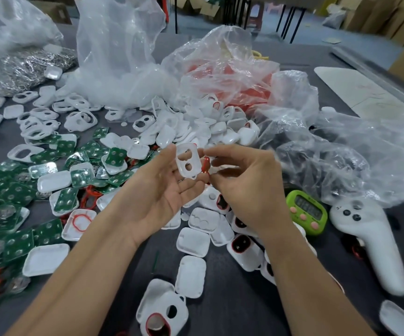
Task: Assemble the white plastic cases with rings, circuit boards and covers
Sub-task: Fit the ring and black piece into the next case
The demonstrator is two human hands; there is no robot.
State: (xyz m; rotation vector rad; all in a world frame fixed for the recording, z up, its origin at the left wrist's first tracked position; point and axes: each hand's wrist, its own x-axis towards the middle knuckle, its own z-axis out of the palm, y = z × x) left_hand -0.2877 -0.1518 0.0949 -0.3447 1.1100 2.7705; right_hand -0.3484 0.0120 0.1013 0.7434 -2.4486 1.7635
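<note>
My left hand [164, 190] is palm up over the middle of the table and holds a white plastic case [188, 161] with two holes, upright against its fingertips. My right hand [244, 180] is just to the right of the case, and its fingers pinch a thin red ring [206, 166] against the case's right edge. Green circuit boards [14, 209] lie heaped at the left. White covers [192, 241] and cases with red rings fitted [240, 244] lie below my hands.
Clear plastic bags [220, 69] with red rings and white parts fill the back and right. A green timer [307, 212] and a white controller [375, 243] lie at the right. A bag of metal pieces [26, 69] sits at the back left.
</note>
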